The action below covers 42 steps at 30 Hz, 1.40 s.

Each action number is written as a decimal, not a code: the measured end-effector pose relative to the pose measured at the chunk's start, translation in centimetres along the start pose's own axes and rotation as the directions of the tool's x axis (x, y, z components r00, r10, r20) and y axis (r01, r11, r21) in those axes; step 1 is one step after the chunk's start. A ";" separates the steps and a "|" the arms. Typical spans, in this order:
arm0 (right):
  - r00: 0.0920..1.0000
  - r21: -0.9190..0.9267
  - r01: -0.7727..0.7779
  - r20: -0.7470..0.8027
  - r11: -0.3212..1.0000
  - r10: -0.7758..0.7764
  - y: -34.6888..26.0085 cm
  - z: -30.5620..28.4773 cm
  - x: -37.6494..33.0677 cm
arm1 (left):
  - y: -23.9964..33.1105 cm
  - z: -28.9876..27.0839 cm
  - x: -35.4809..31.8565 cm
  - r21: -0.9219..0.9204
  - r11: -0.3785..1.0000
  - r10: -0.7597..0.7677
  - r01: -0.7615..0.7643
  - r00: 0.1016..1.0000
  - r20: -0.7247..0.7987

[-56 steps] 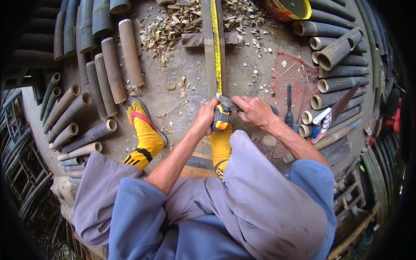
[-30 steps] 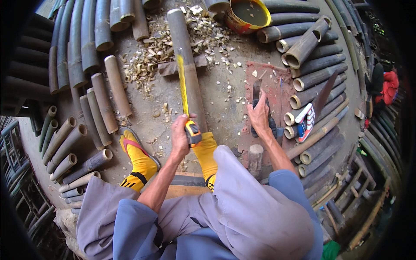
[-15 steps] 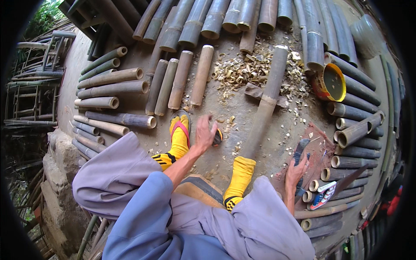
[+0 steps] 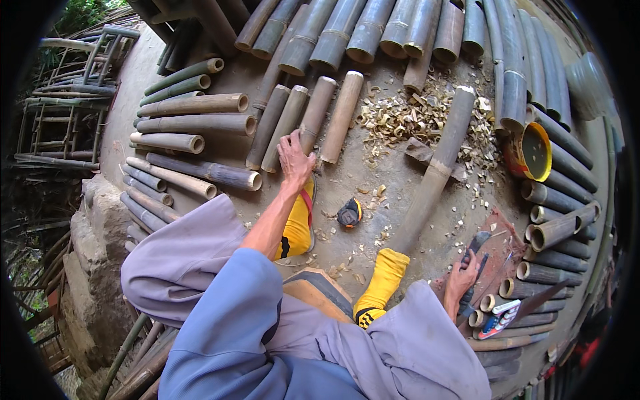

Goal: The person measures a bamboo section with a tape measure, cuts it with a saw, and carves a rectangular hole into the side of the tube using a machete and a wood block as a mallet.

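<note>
My left hand (image 4: 295,160) reaches forward over the yellow-socked left foot. Its fingers curl around the near end of a cut bamboo tube (image 4: 317,110), one of several lying side by side. A black-and-orange tape measure (image 4: 349,213) rests on the ground to the right of that hand. At the right, my right hand (image 4: 461,277) is closed around a dark-handled tool (image 4: 479,241) with a thin metal tip; its exact kind is unclear. A longer bamboo tube (image 4: 437,170) lies between the hands, its near end at my right foot.
Bamboo chips (image 4: 407,120) are scattered ahead. A yellow-rimmed bucket (image 4: 537,152) stands at the right beside stacked bamboo tubes (image 4: 550,250). A saw with a white, red and blue handle (image 4: 500,319) lies near my right knee. More tubes (image 4: 193,124) line the left, by a rock (image 4: 97,267).
My left hand has moved forward and left, from beside the tape measure to the bamboo tube. The tape measure is now fully visible. My right hand stays on the dark-handled tool.
</note>
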State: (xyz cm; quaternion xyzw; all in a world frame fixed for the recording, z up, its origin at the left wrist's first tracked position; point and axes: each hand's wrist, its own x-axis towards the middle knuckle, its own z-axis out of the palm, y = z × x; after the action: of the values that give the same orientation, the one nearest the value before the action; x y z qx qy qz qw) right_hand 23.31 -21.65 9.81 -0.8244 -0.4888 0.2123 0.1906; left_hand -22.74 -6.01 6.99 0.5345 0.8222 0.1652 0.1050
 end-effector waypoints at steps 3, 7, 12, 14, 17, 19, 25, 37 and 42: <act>0.999 -0.054 0.003 0.039 0.999 -0.001 -0.2 -0.4 0.0 | 0.6 0.2 -0.1 -0.039 0.991 -0.127 0.131 0.988 0.091; 0.997 -0.069 0.044 0.069 0.997 -0.040 -1.5 -0.4 0.4 | -1.3 0.2 -0.7 -0.125 0.992 0.019 -0.021 1.000 -0.017; 0.999 0.061 -0.042 0.028 0.997 0.040 -0.2 -0.5 0.0 | 0.8 1.4 -1.4 -0.221 0.971 -0.098 0.093 0.995 -0.009; 0.999 0.079 -0.032 0.013 0.996 0.032 0.5 0.0 -0.2 | 1.5 1.6 -1.1 -0.255 0.960 -0.119 0.115 0.993 -0.003; 1.000 0.082 -0.008 0.025 0.997 0.006 0.5 0.9 -0.8 | -0.2 1.4 -1.5 -0.269 0.959 -0.107 0.090 0.993 -0.048; 0.999 0.078 -0.006 0.049 0.997 0.002 0.8 1.3 -1.1 | -0.1 1.2 -1.8 -0.260 0.965 -0.029 0.009 0.997 -0.073; 0.997 0.087 -0.021 0.077 0.996 0.015 0.4 1.5 -1.6 | 0.7 0.1 -3.0 -0.089 0.972 0.209 -0.219 0.972 -0.107; 0.997 0.072 0.000 0.080 0.997 -0.006 -0.4 -0.1 -1.0 | -2.5 -0.6 0.8 0.266 0.906 -0.323 0.330 0.944 -0.070; 0.995 0.051 0.038 0.089 0.998 -0.042 0.4 1.1 -1.2 | -2.8 -0.9 0.5 0.200 0.943 -0.264 0.265 0.964 -0.033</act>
State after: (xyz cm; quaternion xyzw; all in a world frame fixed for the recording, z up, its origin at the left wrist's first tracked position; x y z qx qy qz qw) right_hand 22.47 -22.76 8.92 -0.7991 -0.5079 0.2575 0.1929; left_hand -25.62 -6.71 6.78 0.4269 0.8992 0.0664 0.0690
